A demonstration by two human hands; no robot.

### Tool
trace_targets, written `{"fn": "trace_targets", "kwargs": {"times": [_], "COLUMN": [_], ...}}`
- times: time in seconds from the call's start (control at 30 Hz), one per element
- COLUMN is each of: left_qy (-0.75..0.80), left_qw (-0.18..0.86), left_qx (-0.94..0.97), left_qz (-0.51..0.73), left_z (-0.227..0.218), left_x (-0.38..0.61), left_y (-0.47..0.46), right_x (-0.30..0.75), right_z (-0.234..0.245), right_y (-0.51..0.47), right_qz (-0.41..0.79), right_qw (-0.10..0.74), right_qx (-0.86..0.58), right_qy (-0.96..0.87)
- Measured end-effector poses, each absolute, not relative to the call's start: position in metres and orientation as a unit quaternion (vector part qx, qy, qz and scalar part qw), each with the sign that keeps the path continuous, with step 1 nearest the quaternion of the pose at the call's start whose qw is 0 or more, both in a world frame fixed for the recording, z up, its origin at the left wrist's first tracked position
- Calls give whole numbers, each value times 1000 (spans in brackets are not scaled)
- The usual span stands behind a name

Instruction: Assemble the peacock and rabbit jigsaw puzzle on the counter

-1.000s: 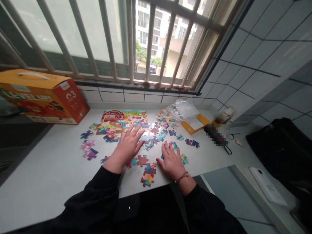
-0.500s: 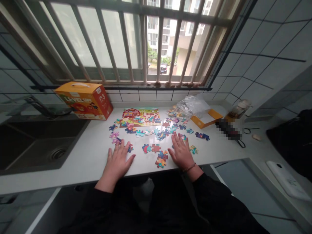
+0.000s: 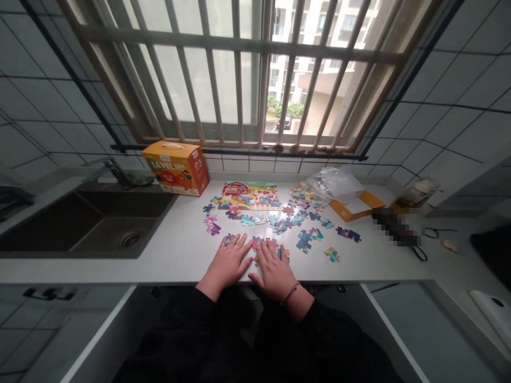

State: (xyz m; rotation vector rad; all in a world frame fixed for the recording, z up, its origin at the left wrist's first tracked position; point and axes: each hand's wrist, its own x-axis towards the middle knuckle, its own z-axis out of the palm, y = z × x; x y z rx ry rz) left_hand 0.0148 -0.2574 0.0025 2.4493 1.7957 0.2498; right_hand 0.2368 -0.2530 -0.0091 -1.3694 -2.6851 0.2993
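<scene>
My left hand [image 3: 228, 261] rests flat on the counter, fingers spread, its fingertips by a few puzzle pieces. Beside it my right hand [image 3: 275, 270] lies palm down with fingers stretched over several joined jigsaw pieces [image 3: 256, 244], which it partly hides. Purple-pink puzzle pieces [image 3: 212, 225] are just beyond the left hand. To the right of the right hand lie joined blue pieces [image 3: 304, 242] and a yellow-green piece [image 3: 332, 254]. Farther back, more blue pieces [image 3: 281, 225] lie scattered below a farm picture board [image 3: 249, 196].
An orange puzzle box [image 3: 175, 168] stands at the back left, next to the dark sink [image 3: 88, 223]. At the back right are a clear plastic bag [image 3: 331, 183], an open orange box tray [image 3: 355, 210] and a glass jar [image 3: 419, 192]. A barred window rises behind.
Both hands have come closer together, the right one moving left onto the joined pieces. Blue pieces once under the right hand now show. The camera view has turned left.
</scene>
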Motion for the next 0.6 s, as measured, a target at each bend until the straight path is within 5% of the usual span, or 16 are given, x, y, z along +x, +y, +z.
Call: {"fn": "trace_targets", "kwargs": {"times": [0.3,0.6], "left_qy": [646,804], "left_qw": [27,22], "left_qx": [757,587], "left_qz": [93,92], "left_z": [0,11], "left_x": [7,-107], "left_y": [-259,-234], "right_x": [238,254], "right_z": [-13,-5], "right_y": [-247,-222], "right_qz": [102,95], "right_qw": [54,20], "right_qx": [-482,-589], "right_qy": [-869,-803]}}
